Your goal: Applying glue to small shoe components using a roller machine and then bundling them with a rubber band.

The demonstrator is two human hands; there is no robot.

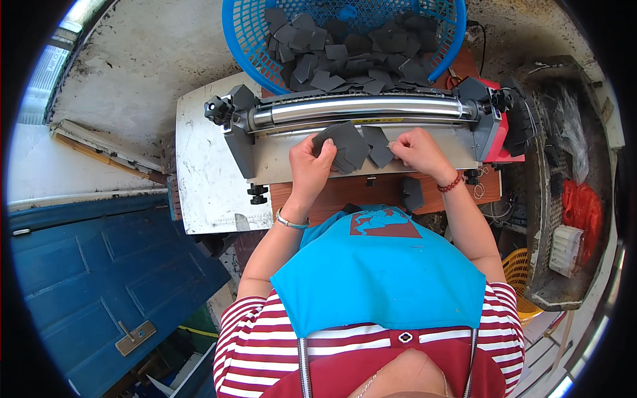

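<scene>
Several dark pieces [352, 144] sit pinched in our left fingers [327, 151], another piece [379, 150] in our right fingers [400, 148]; the heaped basket [233, 48] beyond suggests we're midway.

Workshop, by signs: roller machine [365, 109] at 12 o'clock; blue basket [247, 40] of dark cut pieces [368, 60] beyond; stained wall [133, 66] at 10.

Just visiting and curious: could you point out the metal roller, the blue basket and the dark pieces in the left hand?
Metal roller [365, 107]: head view, middle of its shiny barrel.
Blue basket [244, 34]: head view, its left wall.
Dark pieces [351, 143]: head view, flat face of one.
</scene>
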